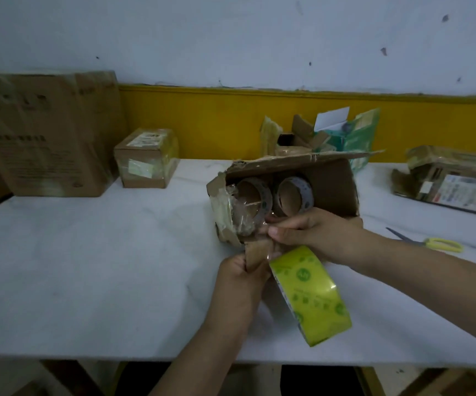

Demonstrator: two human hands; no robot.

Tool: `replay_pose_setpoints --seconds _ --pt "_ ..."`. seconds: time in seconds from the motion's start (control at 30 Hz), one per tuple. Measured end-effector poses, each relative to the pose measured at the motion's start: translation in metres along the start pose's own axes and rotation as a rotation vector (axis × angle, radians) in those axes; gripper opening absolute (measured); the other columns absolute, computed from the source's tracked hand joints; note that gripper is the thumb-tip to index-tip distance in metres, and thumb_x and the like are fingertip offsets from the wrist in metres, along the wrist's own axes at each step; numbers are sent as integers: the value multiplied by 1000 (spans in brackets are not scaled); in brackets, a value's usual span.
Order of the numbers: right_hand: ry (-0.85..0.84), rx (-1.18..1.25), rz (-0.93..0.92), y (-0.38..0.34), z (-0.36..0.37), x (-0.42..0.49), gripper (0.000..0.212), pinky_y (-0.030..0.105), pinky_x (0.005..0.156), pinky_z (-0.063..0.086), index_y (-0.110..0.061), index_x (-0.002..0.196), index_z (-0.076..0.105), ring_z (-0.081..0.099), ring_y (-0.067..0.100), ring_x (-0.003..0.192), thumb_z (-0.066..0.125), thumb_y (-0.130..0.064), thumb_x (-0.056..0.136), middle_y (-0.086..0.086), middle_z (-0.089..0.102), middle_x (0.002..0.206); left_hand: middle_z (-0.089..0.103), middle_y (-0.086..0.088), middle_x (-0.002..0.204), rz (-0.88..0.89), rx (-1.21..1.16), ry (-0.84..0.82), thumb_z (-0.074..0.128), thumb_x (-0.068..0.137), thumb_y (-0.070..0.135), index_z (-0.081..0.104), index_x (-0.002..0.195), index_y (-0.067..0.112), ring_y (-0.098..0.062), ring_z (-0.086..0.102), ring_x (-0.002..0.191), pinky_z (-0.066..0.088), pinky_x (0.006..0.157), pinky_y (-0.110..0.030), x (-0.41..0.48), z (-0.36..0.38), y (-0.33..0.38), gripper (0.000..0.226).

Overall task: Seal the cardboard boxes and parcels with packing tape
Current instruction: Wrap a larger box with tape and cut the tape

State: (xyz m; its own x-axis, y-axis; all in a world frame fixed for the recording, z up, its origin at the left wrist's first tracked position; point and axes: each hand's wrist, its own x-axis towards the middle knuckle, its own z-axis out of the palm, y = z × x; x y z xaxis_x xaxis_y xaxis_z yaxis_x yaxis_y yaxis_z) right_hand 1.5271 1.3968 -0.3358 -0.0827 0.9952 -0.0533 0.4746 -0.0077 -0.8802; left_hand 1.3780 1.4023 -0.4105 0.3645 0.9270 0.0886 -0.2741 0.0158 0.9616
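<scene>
Right hand (302, 232) curled, fingertips pinching at the lower front edge of the open box (285, 195) — what exactly sits between them cannot be resolved, possibly the tape's free end. Left hand (241, 277) grips the lower cardboard flap (257, 252), thumb on top. The green tape roll (311, 294) hangs just below both hands, touching or nearly touching the left; its axis tilted, roughly across the view. Box lies on its side on the white table (88, 267), mouth toward the person, two used tape cores (274, 197) inside. Cardboard torn and crumpled, old glossy film at its left edge. Judgement: flap must swing up before tape bridges the seam — left hand is nearer.
</scene>
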Motion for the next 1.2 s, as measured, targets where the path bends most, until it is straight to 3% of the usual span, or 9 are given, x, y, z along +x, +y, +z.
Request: replay_pose_setpoints --seconds 0.13,0.3,0.47,0.53,0.63,0.77,0.87,0.97,1.2 --pt "-49 98 171 -7 -7 5 47 42 105 48 -8 108 76 66 31 110 73 -38 72 15 74 108 73 -7 80 41 32 -12 74 83 11 78 83 10 -14 64 72 53 65 -26 2 -2 -5 4" --pt "-44 -176 261 -15 -12 17 28 39 109 43 -21 110 76 61 24 117 72 -34 86 3 71 117 62 -15 78 -51 53 86 73 52 48 70 64 17 -28 54 83 47 85 -68 7 -2 -12 33" --pt "-119 -92 288 -19 -10 21 35 15 93 44 -8 124 67 61 8 99 66 -18 91 1 67 117 66 -8 76 -16 113 83 70 83 2 70 66 15 -22 59 82 52 86 -59 6 -3 -17 22" --pt "-184 -129 293 -19 -12 20 41 16 103 40 -16 133 61 58 7 112 64 -20 92 -4 63 128 69 0 73 0 115 50 70 84 0 75 65 20 -15 59 79 53 77 -42 4 -3 -15 28" --pt "-227 -64 289 -17 -13 18 52 10 89 45 -20 141 50 58 4 109 66 -19 91 -6 60 131 77 2 88 35 113 5 64 91 1 82 87 21 -7 66 86 53 78 -25 1 -4 -12 27" --pt "-56 -413 -41 -9 -20 24 52 23 99 44 -28 126 61 52 9 114 81 -33 78 -2 55 123 77 -3 97 34 107 -8 64 93 5 80 97 18 -15 69 97 52 89 -36 0 -5 -10 22" --pt "-19 -655 -374 -13 -25 28 24 20 75 43 -30 94 71 52 0 86 84 -28 75 -15 56 96 77 -3 104 3 103 -6 64 92 7 79 105 15 -21 69 107 53 98 -41 0 -4 -9 21" --pt "-137 -577 -300 -18 -26 20 5 20 69 48 -25 89 78 62 0 76 74 -27 86 -13 73 85 76 -6 106 -7 90 -7 66 92 9 78 105 14 -25 69 108 51 100 -47 1 -4 -9 19" --pt "-112 -233 -67 -34 -34 -32 59 32 90 55 -37 106 75 69 6 98 39 -73 77 -10 74 104 76 -13 102 -46 -80 13 62 91 3 77 99 8 -29 72 98 56 92 -43 3 -4 -3 18"
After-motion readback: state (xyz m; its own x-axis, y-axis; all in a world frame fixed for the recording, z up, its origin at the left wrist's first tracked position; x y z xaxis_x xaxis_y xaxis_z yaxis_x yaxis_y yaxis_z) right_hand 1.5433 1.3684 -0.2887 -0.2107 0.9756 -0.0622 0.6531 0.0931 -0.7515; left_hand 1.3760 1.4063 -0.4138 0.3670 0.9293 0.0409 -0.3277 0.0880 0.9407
